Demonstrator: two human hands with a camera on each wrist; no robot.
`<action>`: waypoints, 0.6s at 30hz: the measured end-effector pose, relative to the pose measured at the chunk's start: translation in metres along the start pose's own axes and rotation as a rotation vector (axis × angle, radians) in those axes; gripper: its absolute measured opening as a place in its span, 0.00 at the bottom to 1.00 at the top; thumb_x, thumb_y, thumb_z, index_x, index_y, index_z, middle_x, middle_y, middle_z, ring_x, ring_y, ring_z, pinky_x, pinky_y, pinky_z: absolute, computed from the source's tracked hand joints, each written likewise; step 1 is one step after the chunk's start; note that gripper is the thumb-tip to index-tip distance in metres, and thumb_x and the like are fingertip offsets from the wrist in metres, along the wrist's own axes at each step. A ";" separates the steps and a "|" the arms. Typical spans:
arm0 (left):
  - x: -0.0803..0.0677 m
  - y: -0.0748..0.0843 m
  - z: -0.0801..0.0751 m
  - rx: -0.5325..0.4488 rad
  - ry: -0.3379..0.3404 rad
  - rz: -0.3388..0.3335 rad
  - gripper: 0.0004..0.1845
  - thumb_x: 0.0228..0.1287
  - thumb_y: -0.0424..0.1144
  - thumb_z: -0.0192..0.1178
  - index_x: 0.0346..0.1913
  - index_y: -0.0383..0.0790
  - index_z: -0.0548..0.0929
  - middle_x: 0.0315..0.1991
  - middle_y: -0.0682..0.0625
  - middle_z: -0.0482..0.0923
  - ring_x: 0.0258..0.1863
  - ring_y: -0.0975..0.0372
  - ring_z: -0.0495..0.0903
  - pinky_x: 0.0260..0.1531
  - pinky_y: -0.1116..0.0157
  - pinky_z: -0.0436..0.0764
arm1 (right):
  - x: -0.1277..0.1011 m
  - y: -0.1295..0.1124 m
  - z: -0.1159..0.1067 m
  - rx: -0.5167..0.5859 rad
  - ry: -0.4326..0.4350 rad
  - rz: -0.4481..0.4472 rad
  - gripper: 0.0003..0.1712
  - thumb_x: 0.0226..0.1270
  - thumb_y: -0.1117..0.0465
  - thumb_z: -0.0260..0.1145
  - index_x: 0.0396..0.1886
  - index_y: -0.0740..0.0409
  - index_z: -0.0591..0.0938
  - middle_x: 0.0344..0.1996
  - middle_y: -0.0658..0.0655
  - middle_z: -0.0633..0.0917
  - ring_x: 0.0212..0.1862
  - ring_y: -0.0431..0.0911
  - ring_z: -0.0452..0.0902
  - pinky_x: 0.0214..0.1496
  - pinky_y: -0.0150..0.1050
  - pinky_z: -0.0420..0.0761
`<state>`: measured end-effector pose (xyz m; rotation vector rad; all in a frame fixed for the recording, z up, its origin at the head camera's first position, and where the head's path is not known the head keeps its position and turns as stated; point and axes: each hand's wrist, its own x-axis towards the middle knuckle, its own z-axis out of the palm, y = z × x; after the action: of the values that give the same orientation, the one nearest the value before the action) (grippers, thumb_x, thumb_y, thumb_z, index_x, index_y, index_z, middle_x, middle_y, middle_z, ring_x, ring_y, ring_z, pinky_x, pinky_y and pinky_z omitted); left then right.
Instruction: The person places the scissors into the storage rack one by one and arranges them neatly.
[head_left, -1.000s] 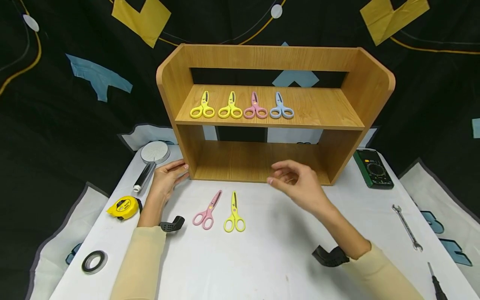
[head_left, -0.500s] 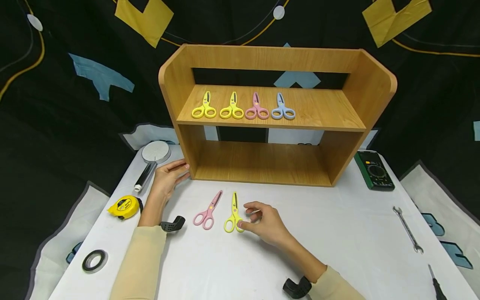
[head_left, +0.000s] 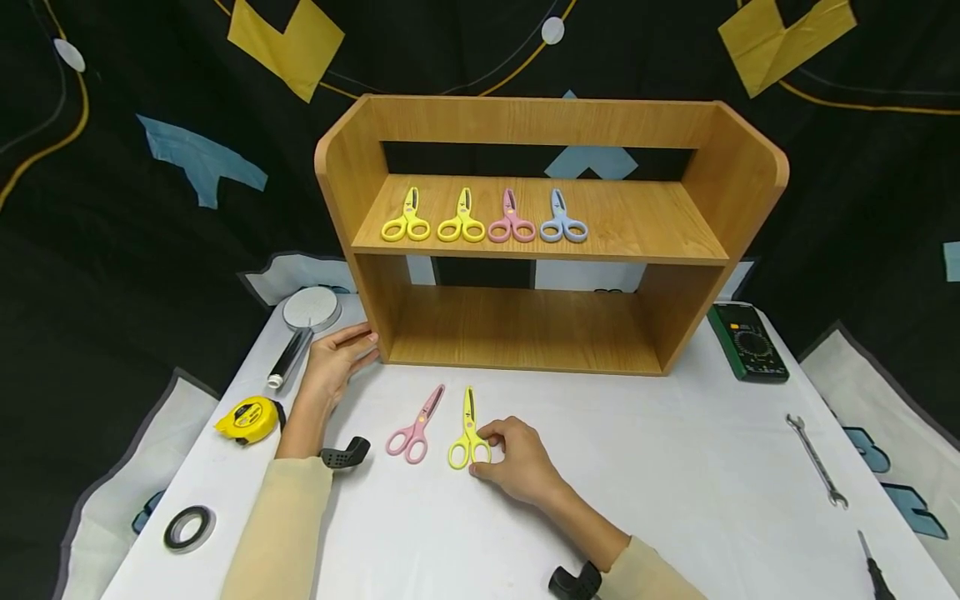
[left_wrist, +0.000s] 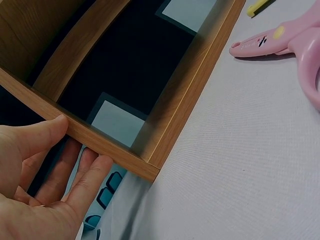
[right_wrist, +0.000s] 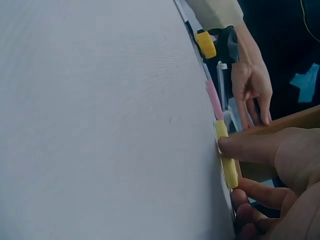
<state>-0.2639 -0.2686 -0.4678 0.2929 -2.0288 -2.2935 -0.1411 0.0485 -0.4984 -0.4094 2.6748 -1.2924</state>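
- Your right hand [head_left: 517, 462] pinches the handle loops of the yellow plastic scissors [head_left: 468, 429] lying flat near the white table's [head_left: 675, 483] front middle; a shallow pinch could let them slip.
- Lifting carelessly could knock the pink plastic scissors [head_left: 414, 425] just beside.
- Your left hand [head_left: 333, 358], fingers straight, steadies the wooden two-tier shelf's [head_left: 525, 325] left wall; easing off could let it shift.

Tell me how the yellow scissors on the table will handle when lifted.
The yellow scissors look like small plastic ones, so probably light and stiff. They lie flat on the white table, so they likely won't roll, though getting fingers under them may be fiddly. The right hand pinches the handle loops; the blades might swing open when lifted.
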 end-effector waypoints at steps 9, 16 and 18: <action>-0.001 -0.001 -0.001 0.037 0.007 -0.018 0.28 0.68 0.32 0.69 0.69 0.29 0.76 0.51 0.53 0.84 0.48 0.67 0.86 0.57 0.61 0.87 | 0.002 -0.007 -0.009 0.019 0.012 0.003 0.19 0.54 0.65 0.76 0.47 0.62 0.86 0.32 0.51 0.82 0.35 0.41 0.72 0.33 0.29 0.74; -0.002 -0.001 -0.001 0.043 0.008 -0.024 0.28 0.68 0.33 0.69 0.68 0.30 0.77 0.54 0.52 0.84 0.49 0.67 0.86 0.60 0.59 0.86 | 0.001 -0.012 -0.031 0.130 -0.023 0.028 0.19 0.56 0.68 0.72 0.49 0.64 0.85 0.26 0.48 0.85 0.27 0.39 0.78 0.26 0.28 0.80; -0.002 0.000 -0.001 0.038 0.001 -0.022 0.28 0.68 0.33 0.69 0.69 0.30 0.77 0.52 0.53 0.84 0.49 0.66 0.86 0.60 0.59 0.85 | -0.004 -0.016 -0.041 0.160 -0.025 0.015 0.19 0.56 0.68 0.72 0.49 0.64 0.86 0.28 0.49 0.86 0.29 0.39 0.80 0.28 0.28 0.82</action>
<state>-0.2614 -0.2694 -0.4678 0.3194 -2.0805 -2.2693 -0.1443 0.0708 -0.4599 -0.3809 2.5251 -1.4735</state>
